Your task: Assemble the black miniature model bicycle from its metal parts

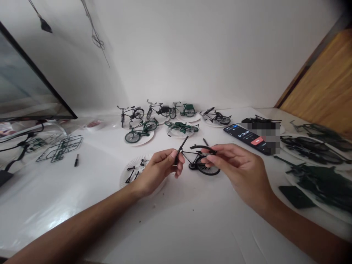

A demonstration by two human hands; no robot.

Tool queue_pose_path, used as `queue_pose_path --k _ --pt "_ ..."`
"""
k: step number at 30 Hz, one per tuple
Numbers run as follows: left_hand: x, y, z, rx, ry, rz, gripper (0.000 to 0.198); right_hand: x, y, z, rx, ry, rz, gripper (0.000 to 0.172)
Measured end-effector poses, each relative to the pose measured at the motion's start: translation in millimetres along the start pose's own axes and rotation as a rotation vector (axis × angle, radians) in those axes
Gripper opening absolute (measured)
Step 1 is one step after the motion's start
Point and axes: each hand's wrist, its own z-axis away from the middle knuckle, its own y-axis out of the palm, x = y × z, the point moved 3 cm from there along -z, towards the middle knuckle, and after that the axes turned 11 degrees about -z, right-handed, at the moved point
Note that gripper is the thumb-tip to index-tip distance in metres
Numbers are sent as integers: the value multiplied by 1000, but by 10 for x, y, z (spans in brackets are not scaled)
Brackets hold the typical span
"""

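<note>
A small black model bicycle with a single spoked wheel in view is held up over the white table. My left hand is closed on its front end, and a thin dark bar sticks up from between the fingers. My right hand pinches a curved black mudguard above the wheel; whether the two touch I cannot tell. The fingertips hide part of the bicycle. Behind my left wrist lies a paper plate with several small black parts.
Finished-looking model bicycles stand along the wall, some on paper plates. A phone showing a timer lies right of centre. Green part frames and a small dark tool are left. Plates with dark green and black models are right.
</note>
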Motion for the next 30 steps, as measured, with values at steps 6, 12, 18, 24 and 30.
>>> queue_pose_path --k 6,12,18,24,30 --pt "37 54 38 132 -25 -24 34 22 -39 -9 -34 -134 -98 19" --pt "54 47 11 92 3 -18 28 14 -32 -10 -8 -107 -56 19" --pt "59 -5 -25 -50 47 -36 21 -61 54 17 165 37 64 18" --pt "59 -5 7 -38 22 -196 29 -67 98 57 237 17 155 19" --pt "69 -6 -16 -20 37 -70 19 -80 9 20 159 5 150 22"
